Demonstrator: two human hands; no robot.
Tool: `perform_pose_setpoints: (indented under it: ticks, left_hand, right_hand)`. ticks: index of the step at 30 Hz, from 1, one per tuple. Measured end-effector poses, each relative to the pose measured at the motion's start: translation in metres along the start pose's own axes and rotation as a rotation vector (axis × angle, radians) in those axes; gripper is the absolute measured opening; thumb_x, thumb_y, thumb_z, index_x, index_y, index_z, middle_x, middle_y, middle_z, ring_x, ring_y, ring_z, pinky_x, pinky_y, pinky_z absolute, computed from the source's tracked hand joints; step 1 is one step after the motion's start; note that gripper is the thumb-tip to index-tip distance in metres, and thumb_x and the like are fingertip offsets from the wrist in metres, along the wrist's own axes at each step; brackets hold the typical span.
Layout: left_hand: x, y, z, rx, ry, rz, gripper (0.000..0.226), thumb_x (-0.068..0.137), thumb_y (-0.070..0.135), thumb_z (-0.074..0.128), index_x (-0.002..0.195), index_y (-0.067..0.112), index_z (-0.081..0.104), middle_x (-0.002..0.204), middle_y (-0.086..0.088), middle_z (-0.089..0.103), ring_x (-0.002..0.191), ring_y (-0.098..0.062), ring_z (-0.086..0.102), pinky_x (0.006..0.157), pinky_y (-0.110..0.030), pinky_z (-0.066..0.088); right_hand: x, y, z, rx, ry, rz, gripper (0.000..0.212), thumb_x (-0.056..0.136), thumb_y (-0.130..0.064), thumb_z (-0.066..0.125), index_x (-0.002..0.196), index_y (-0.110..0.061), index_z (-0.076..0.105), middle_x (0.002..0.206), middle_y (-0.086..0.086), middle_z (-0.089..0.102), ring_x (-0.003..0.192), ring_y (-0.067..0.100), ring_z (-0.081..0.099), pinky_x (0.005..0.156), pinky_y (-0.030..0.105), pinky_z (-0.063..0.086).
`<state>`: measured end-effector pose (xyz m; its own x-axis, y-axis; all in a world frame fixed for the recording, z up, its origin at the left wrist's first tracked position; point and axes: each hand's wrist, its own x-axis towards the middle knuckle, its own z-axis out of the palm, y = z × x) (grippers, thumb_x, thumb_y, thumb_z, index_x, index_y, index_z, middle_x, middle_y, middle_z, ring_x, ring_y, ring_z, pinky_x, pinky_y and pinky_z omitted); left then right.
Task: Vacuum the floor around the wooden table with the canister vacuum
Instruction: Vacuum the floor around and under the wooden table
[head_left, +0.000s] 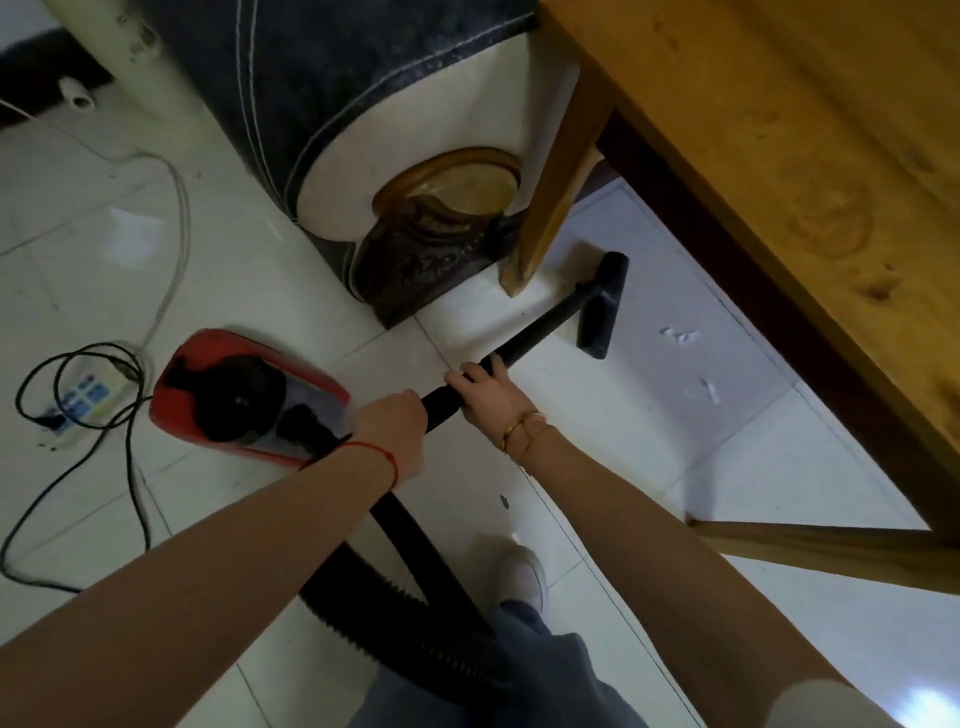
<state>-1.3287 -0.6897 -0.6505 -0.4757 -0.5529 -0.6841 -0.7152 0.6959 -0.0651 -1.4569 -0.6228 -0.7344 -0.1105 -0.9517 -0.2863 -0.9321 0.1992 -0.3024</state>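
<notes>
Down by the wooden table (769, 156), seen from the head camera, both hands were clamped on the black wand (524, 340) of the canister vacuum (244, 395). The left hand (395, 428), a red string at its wrist, gripped the wand's near end, where the ribbed hose (415, 634) began. The right hand (488, 395), with a gold bangle at its wrist, was wrapped around the wand just ahead of it, nearer the table. The two hands sat close together but not touching.

The floor nozzle (602, 306) lay flat on the white tile floor (623, 426), just beside the table's far leg (550, 197) and under the tabletop's edge. A few small white scraps (680, 335) lay on the tiles beneath the table, beyond the nozzle. The red canister stood on the floor well away from the table, left of the hands, with a power strip (85, 402) and a looped black cord (72, 478) farther out still. An upholstered armchair (363, 130) stood against the table's far leg.
</notes>
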Motion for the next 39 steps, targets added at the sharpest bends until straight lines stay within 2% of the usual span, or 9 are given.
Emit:
perform_pose_setpoints:
  ticks: [5, 8, 11, 16, 19, 23, 26, 30, 39]
  left_hand:
    - [0.024, -0.008, 0.014, -0.090, 0.175, 0.012, 0.032, 0.077, 0.024, 0.061, 0.097, 0.015, 0.038, 0.084, -0.002, 0.052, 0.068, -0.019, 0.052, 0.056, -0.027, 0.037]
    - [0.039, -0.016, 0.022, -0.041, 0.306, 0.126, 0.028, 0.081, 0.035, 0.059, 0.091, 0.017, 0.041, 0.078, 0.001, 0.051, 0.063, -0.018, 0.049, 0.056, -0.026, 0.036]
    - [0.056, -0.015, 0.025, -0.140, 0.371, 0.197, 0.020, 0.083, 0.034, 0.058, 0.083, 0.018, 0.045, 0.073, 0.002, 0.053, 0.061, -0.019, 0.050, 0.058, -0.026, 0.037]
    - [0.086, 0.001, 0.032, -0.270, 0.259, 0.236, 0.019, 0.080, 0.036, 0.062, 0.080, 0.020, 0.052, 0.075, 0.003, 0.059, 0.066, -0.015, 0.055, 0.056, -0.025, 0.036]
    - [0.112, 0.020, 0.046, -0.325, 0.209, 0.296, 0.020, 0.079, 0.035, 0.064, 0.076, 0.018, 0.053, 0.075, 0.001, 0.061, 0.068, -0.016, 0.058, 0.055, -0.025, 0.038]
    - [0.146, 0.050, 0.059, -0.346, 0.226, 0.359, 0.024, 0.078, 0.031, 0.064, 0.066, 0.018, 0.047, 0.069, 0.000, 0.058, 0.065, -0.018, 0.057, 0.052, -0.024, 0.038]
    - [0.168, 0.070, 0.065, -0.324, 0.274, 0.372, 0.021, 0.078, 0.032, 0.063, 0.071, 0.018, 0.048, 0.073, 0.000, 0.059, 0.068, -0.020, 0.058, 0.052, -0.025, 0.036]
    - [0.191, 0.099, 0.069, -0.311, 0.359, 0.340, 0.018, 0.078, 0.031, 0.060, 0.081, 0.015, 0.052, 0.080, -0.002, 0.060, 0.068, -0.022, 0.057, 0.056, -0.026, 0.040]
    - [0.232, 0.150, 0.061, -0.255, 0.492, 0.386, 0.019, 0.083, 0.030, 0.058, 0.088, 0.014, 0.049, 0.080, -0.002, 0.053, 0.071, -0.024, 0.055, 0.061, -0.027, 0.041]
  right_hand:
    - [0.019, 0.012, 0.019, 0.013, 0.081, -0.013, 0.050, 0.077, -0.006, 0.062, 0.125, -0.004, 0.053, 0.120, 0.020, 0.058, 0.105, 0.044, 0.055, 0.113, 0.056, 0.022]
    - [0.021, 0.018, 0.024, 0.005, 0.163, -0.005, 0.050, 0.086, -0.017, 0.062, 0.133, -0.008, 0.047, 0.131, 0.014, 0.053, 0.125, 0.041, 0.040, 0.117, 0.049, 0.010]
    - [0.027, 0.026, 0.033, 0.137, 0.264, 0.046, 0.040, 0.081, -0.012, 0.068, 0.119, -0.008, 0.057, 0.119, 0.013, 0.060, 0.128, 0.046, 0.037, 0.115, 0.056, 0.017]
    - [0.035, 0.062, 0.046, 0.174, 0.329, 0.012, 0.021, 0.076, -0.012, 0.070, 0.094, -0.008, 0.061, 0.090, 0.010, 0.060, 0.094, 0.034, 0.051, 0.110, 0.055, 0.024]
    - [0.036, 0.091, 0.054, 0.095, 0.244, 0.002, 0.021, 0.079, -0.017, 0.067, 0.098, -0.011, 0.060, 0.096, 0.007, 0.061, 0.100, 0.031, 0.049, 0.114, 0.052, 0.016]
    - [0.035, 0.132, 0.065, 0.012, 0.213, 0.004, 0.016, 0.081, -0.017, 0.063, 0.096, -0.011, 0.059, 0.095, 0.006, 0.062, 0.097, 0.030, 0.048, 0.109, 0.045, 0.019]
    - [0.039, 0.162, 0.076, -0.016, 0.269, 0.002, 0.011, 0.080, -0.016, 0.062, 0.090, -0.011, 0.058, 0.089, 0.005, 0.061, 0.092, 0.030, 0.048, 0.103, 0.043, 0.023]
    - [0.044, 0.198, 0.089, -0.031, 0.302, 0.033, 0.009, 0.081, -0.015, 0.060, 0.088, -0.012, 0.055, 0.087, 0.003, 0.058, 0.093, 0.028, 0.045, 0.109, 0.047, 0.021]
    - [0.046, 0.264, 0.087, -0.146, 0.265, 0.117, 0.028, 0.084, -0.023, 0.060, 0.109, -0.011, 0.054, 0.103, 0.011, 0.053, 0.102, 0.030, 0.049, 0.112, 0.053, 0.017]
